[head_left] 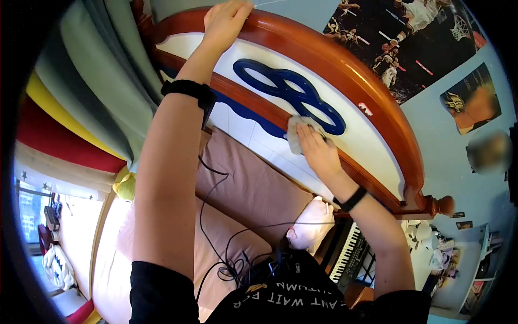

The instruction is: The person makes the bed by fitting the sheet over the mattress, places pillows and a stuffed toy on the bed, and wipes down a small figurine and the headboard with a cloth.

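The left hand (227,21) lies over the headboard's (334,56) top edge, its grip impossible to tell with the fingers mostly hidden. Rightward, beside the blue ornament (280,83), the right hand (319,154) grips a grey cloth (294,136) against the lower rail (253,100); wiping seems under way, finished and remaining stretches indistinguishable.

Black lettered T-shirt (286,291), 2 wristbands (353,199)

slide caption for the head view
Left hand atop the headboard, right hand pressing a grey cloth against it.
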Demonstrator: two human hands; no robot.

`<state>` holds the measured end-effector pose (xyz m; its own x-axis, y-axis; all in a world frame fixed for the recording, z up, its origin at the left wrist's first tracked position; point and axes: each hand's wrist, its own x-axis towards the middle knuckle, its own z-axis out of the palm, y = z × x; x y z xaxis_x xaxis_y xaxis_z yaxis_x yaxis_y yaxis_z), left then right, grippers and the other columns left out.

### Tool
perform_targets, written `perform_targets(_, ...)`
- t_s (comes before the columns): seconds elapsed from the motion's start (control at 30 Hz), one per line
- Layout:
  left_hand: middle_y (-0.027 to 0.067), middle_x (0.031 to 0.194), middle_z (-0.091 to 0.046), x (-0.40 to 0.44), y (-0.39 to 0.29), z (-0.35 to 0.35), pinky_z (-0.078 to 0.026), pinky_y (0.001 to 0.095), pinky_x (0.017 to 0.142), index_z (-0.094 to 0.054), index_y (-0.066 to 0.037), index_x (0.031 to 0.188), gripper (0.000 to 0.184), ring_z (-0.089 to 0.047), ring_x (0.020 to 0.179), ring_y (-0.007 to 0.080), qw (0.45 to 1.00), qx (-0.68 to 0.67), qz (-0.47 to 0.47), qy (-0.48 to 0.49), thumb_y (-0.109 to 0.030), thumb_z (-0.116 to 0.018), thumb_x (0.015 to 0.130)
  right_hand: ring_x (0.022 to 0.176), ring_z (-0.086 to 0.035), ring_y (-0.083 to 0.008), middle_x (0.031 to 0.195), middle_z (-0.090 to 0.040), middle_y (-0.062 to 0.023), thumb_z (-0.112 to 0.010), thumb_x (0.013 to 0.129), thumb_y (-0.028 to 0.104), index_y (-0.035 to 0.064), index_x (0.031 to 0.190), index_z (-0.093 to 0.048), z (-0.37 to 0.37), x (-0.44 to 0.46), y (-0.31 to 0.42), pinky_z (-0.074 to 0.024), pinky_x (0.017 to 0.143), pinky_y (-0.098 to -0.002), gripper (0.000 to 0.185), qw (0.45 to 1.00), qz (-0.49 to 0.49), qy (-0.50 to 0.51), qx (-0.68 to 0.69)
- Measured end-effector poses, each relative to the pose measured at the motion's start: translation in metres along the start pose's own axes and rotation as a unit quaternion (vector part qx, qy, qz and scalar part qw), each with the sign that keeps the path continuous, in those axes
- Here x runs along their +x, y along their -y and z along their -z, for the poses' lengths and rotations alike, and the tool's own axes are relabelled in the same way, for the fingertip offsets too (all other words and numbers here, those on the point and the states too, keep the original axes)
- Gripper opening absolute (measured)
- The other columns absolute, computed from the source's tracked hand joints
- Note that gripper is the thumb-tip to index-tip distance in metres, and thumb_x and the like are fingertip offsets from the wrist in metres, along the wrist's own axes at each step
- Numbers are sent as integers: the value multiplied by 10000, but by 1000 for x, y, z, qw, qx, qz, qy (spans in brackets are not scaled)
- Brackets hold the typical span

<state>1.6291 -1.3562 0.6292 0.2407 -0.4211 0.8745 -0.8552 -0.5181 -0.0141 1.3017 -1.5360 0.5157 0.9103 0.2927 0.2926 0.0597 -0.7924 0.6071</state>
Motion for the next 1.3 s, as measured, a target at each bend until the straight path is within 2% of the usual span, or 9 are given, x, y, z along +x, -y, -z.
perform_targets(0.37, 55, 1155, -579, -1, -5, 1, -327, 358, 953, -605, -140, 1081, 350, -497, 1082, 257, 998, -39, 48, -8, -283, -348, 891, 1108, -502, -251, 1215, -520, -107, -548, 628, -59, 40, 1265, -462, 21, -90, -43, -437, 821, -337, 650, 974, -194, -84, 79)
perform_targets(0.53, 56, 1150, -580, -2, -1, -2, -330, 357, 949, -602, -138, 1080, 337, -497, 1082, 255, 1000, -14, 18, -16, -270, -356, 893, 1100, -493, -323, 1224, -511, -134, -551, 553, -154, 9, 1263, -444, 45, -44, -47, -387, 962, -398, 736, 950, -164, -93, 248)
perform_targets(0.67, 62, 1102, -599, -5, -3, -3, -346, 367, 924, -619, -141, 1046, 308, -513, 1055, 257, 997, -47, 49, -31, -295, -403, 889, 1119, -489, -314, 1239, -498, -128, -564, 606, -96, 8, 1250, -451, 44, -25, -43, -415, 930, -377, 662, 949, -121, -146, 253)
perform_targets(0.73, 93, 1045, -603, -4, -21, 9, -353, 387, 897, -622, -91, 990, 291, -509, 1015, 286, 992, -78, 86, -42, -288, -435, 887, 1130, -485, -292, 1250, -487, -125, -537, 683, -26, 4, 1258, -446, 43, -16, -25, -449, 887, -348, 582, 966, -73, -73, 236)
perform_targets(0.87, 133, 974, -605, -1, -31, 14, -374, 410, 843, -620, -33, 924, 275, -509, 946, 326, 983, -115, 132, -49, -263, -478, 878, 1177, -440, -302, 1286, -432, -188, -475, 795, 74, -22, 1266, -426, 25, 20, 7, -473, 828, -288, 484, 996, -89, 1, 2)
perform_targets(1.0, 132, 960, -605, -4, -26, 15, -374, 412, 841, -619, -31, 917, 272, -508, 940, 325, 986, -125, 99, -40, -258, -474, 879, 987, -488, -262, 1128, -483, -159, -513, 798, 143, -36, 1208, -458, 47, 19, -4, -500, 644, -254, 451, 984, -66, 130, -98)
perform_targets(1.03, 132, 958, -605, -3, -27, 14, -370, 408, 844, -620, -33, 917, 275, -508, 943, 322, 984, -133, 108, -40, -261, -471, 880, 886, -484, -226, 1063, -484, -138, -530, 787, 147, -36, 1174, -474, 43, 15, -9, -482, 553, -220, 431, 986, -40, 67, -147)
perform_targets(1.13, 129, 958, -605, -1, -29, 18, -360, 404, 852, -622, -37, 917, 284, -508, 950, 316, 983, -137, 119, -30, -270, -463, 884, 942, -489, -243, 1098, -478, -147, -528, 788, 144, -29, 1197, -460, 44, 22, -2, -494, 558, -206, 449, 975, -77, 154, -144)
perform_targets(1.3, 118, 972, -604, -3, -32, 16, -339, 408, 876, -628, -43, 936, 323, -502, 964, 311, 980, -137, 136, -39, -309, -450, 890, 1021, -480, -254, 1121, -477, -155, -523, 792, 144, -30, 1180, -470, 37, 6, -3, -521, 592, -220, 429, 988, -66, 65, -120)
